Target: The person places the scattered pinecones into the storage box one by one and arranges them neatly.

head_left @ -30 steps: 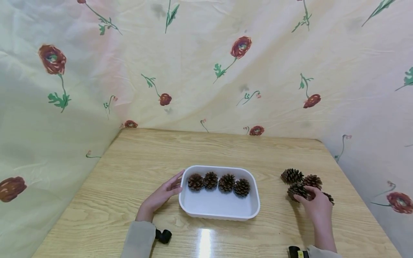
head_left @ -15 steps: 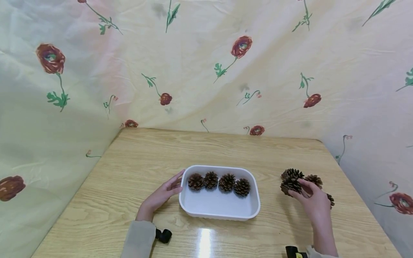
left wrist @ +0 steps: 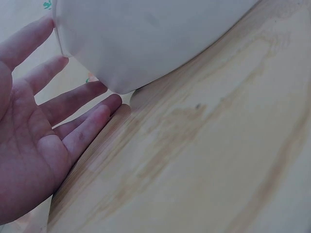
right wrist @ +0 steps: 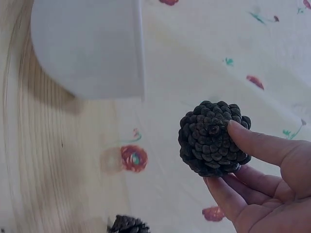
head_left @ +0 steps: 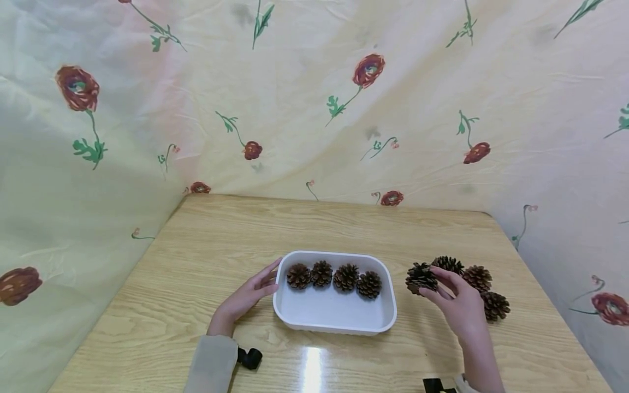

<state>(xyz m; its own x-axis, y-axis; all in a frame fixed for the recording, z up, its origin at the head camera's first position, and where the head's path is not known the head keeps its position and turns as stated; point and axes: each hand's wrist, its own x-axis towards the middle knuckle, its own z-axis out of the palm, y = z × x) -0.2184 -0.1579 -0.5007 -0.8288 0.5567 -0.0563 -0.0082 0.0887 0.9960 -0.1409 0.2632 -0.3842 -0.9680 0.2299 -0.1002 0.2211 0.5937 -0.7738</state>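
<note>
In the head view my right hand (head_left: 459, 305) pinches a dark brown pine cone (head_left: 421, 278) between thumb and fingers, right of a white tray (head_left: 334, 329). The right wrist view shows the same pine cone (right wrist: 214, 138) held up from the table, its scaly base toward the camera. My left hand (head_left: 247, 297) touches the tray's left side with fingers spread and fairly straight; in the left wrist view its fingertips (left wrist: 99, 87) lie right at the tray's wall (left wrist: 146, 43). Inside the tray several pine cones (head_left: 345, 278) sit in a row along the back.
Three more pine cones lie on the wooden table at the right: one at the back (head_left: 448, 265), one in the middle (head_left: 476, 278) and one in front (head_left: 495, 305). A flower-printed cloth (head_left: 295, 109) hangs behind and beside the table (head_left: 236, 229).
My right hand has lifted a pine cone from the group at the right and carried it left toward the tray. The left hand and the tray have stayed in place.
</note>
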